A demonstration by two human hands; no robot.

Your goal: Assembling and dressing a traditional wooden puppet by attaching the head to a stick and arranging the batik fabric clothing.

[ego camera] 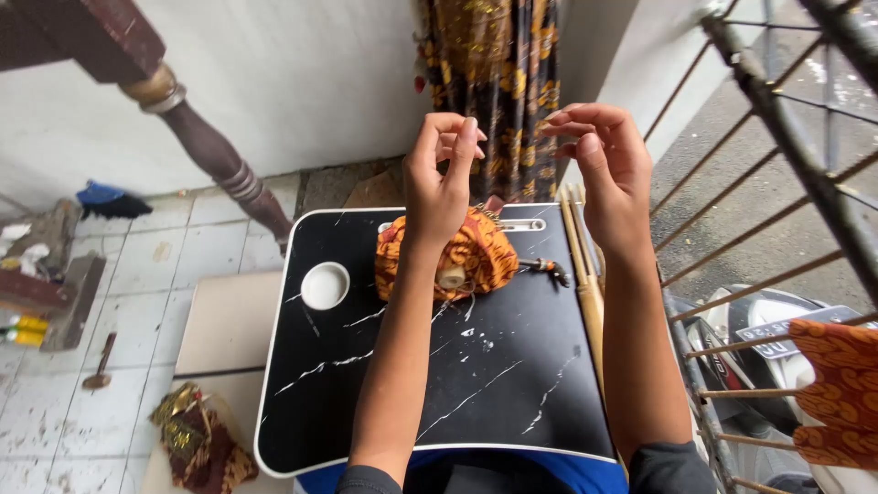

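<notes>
The supporting surface is a small lap tray (476, 384) with a black, white-veined marble-pattern top and a white rounded rim. A round white cup recess (325, 285) sits near its far left corner, and a narrow white slot (521, 224) runs along the far edge. A roll of orange patterned fabric (457, 258) lies on the far central area, its pale core end facing the viewer. Just right of the roll lies a small dark tool (547, 267). Thin wooden sticks (583, 274) lie along the right rim.
</notes>
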